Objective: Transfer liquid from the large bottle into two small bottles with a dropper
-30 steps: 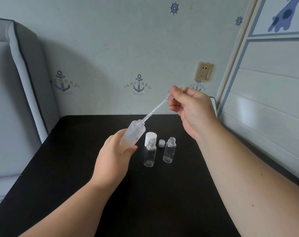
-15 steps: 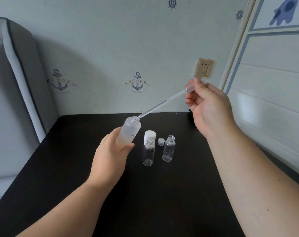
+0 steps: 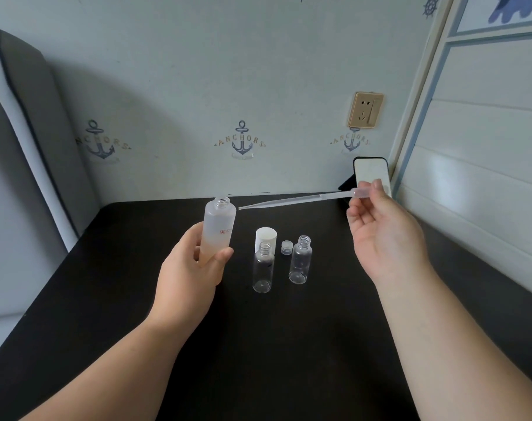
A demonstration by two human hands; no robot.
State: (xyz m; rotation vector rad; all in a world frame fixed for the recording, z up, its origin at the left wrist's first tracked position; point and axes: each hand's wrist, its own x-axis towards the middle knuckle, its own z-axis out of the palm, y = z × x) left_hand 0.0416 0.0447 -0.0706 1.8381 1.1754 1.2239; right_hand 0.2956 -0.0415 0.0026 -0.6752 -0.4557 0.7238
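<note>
Above the black tabletop (image 3: 258, 344), the left hand (image 3: 188, 275) grips the lower half of a tall frosted translucent plastic bottle (image 3: 219, 229), uncapped and held nearly upright with its open neck leaning slightly to the right. The right hand (image 3: 386, 238) pinches the soft bulb of a long clear plastic dropper (image 3: 295, 200) between thumb and fingertip, the other fingers loosely curled beneath. The dropper lies almost level, its long axis running left to right, and its thin tip sits just beside the bottle's neck, outside it and apart from it. Whether any liquid is in the stem is too faint to tell. Below the dropper's middle, two small clear round bottles stand open on the table: the nearer small bottle (image 3: 263, 268) and the right small bottle (image 3: 301, 259), both seemingly empty. A white cylindrical cap (image 3: 266, 238) stands just behind the nearer one, and a small clear screw cap (image 3: 286, 247) lies between them. The coming move likely turns on this: the small necks lie down and to the right of the tip, nearer the right hand, so the level dropper must swing tip-down over one neck.
</note>
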